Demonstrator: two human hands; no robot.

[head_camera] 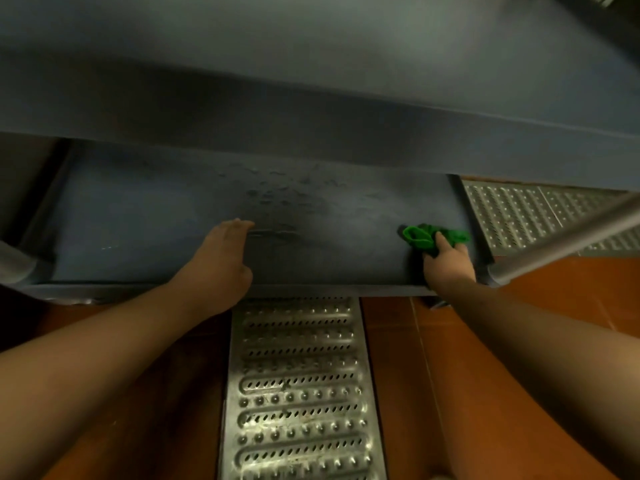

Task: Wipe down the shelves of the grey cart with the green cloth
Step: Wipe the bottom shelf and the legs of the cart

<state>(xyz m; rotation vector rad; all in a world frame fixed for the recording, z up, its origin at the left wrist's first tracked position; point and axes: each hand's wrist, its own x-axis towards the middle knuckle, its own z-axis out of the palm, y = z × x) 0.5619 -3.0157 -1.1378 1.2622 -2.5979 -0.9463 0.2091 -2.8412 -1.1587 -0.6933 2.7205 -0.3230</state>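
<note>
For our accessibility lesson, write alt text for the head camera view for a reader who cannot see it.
The right hand grips a crumpled green cloth at the right end of the grey cart's lower shelf, while the left hand rests open near its wet-spotted middle. A perforated metal floor grate lies below on orange tiles.

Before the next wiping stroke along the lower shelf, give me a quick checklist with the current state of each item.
1. Green cloth gripped by the right hand: ok.
2. Cloth in contact with the lower shelf: ok, at its right end.
3. Droplets and dark smears mid-shelf removed: not ok.
4. Left hand out of the stroke path: not ok, fingers straight, resting mid-shelf.
5. Shelf's far back edge visible: cannot tell, the upper shelf overhangs it.
</note>
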